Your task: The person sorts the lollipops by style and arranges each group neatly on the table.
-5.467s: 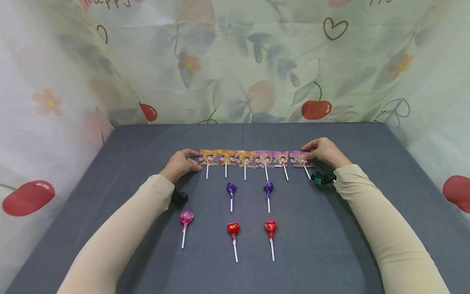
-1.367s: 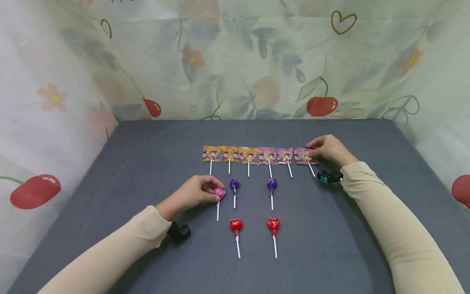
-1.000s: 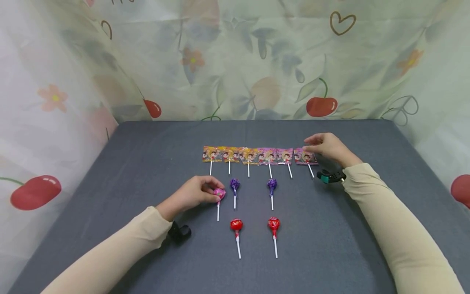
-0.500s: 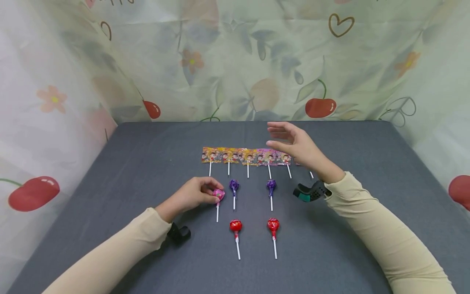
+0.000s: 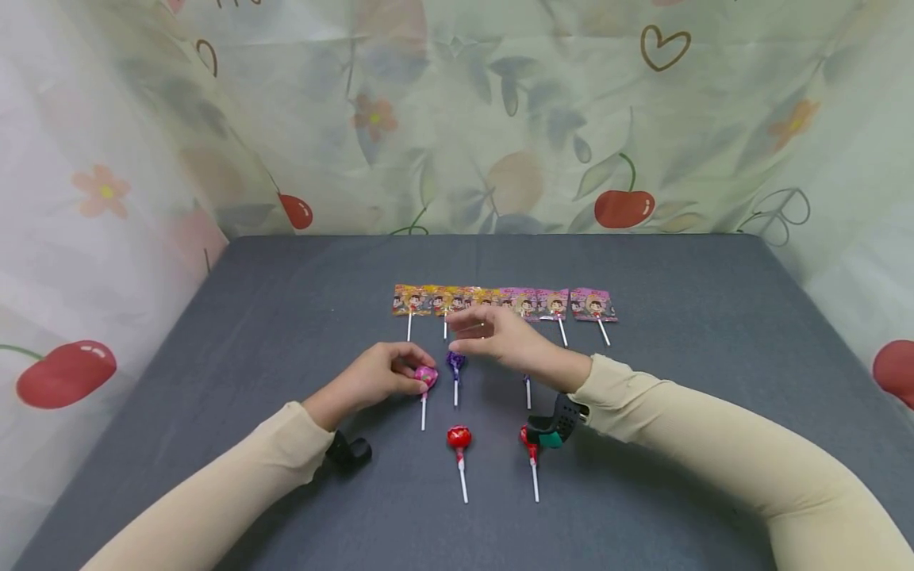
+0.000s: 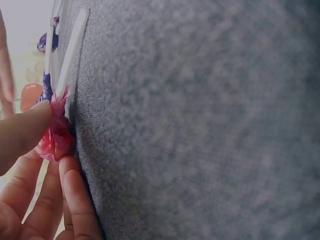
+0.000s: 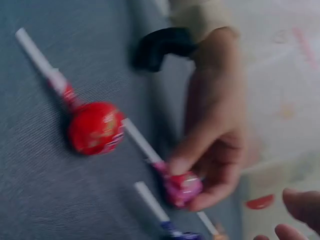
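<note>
My left hand pinches the head of a pink-wrapped lollipop lying on the grey table, its white stick toward me. In the left wrist view, thumb and fingers sit around that pink wrapper. My right hand hovers with fingers loosely extended and nothing in them, just right of and above the left purple lollipop. It hides part of the row of flat-packet lollipops behind. Only the lower part of the right purple lollipop shows under the right wrist.
Two red lollipops lie nearer me; the right wrist strap partly covers one. Orange packets and pink packets form a row at the back. A patterned curtain hangs behind the table.
The left hand moved from the packet row to the pink lollipop and slid it right, beside the purple one. The right hand let go of the rightmost packet and swept left toward the left hand.
</note>
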The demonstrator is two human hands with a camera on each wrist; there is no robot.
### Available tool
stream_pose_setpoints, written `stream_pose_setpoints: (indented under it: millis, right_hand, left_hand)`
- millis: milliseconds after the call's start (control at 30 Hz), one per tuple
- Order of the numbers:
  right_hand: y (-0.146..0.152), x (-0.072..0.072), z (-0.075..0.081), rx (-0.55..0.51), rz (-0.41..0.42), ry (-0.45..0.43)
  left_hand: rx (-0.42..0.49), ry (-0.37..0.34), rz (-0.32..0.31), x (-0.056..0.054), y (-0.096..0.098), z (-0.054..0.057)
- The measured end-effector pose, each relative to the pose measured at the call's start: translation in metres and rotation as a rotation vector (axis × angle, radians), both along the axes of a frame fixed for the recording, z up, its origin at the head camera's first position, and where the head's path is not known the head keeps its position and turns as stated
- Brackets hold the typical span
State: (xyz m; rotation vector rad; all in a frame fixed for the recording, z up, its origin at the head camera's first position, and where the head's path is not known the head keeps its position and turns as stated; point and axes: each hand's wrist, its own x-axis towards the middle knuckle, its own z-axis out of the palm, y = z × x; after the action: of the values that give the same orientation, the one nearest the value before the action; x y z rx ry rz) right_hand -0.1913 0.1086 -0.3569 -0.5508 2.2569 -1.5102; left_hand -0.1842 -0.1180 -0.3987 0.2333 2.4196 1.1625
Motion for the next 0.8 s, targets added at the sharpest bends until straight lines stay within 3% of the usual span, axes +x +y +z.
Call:
stream_pose_setpoints:
  millis: [200,367,800]
  right_hand:
    - [-0.009,-0.009,-0.010,0.139,0.017,-0.041]
    - [-0.013,-0.014,-0.019,0.254,0.033,-0.025]
    - [-0.018,-0.017,-0.025,0.427,0.037,0.143]
  left_hand:
    - [-0.011,-0.003,-0.004,-0.001,0.000,0.001]
    - [-0.007,-0.006,-0.010,0.000,0.000,0.002]
    - [0.006,0.001,-0.009,0.000,-0.001,0.002]
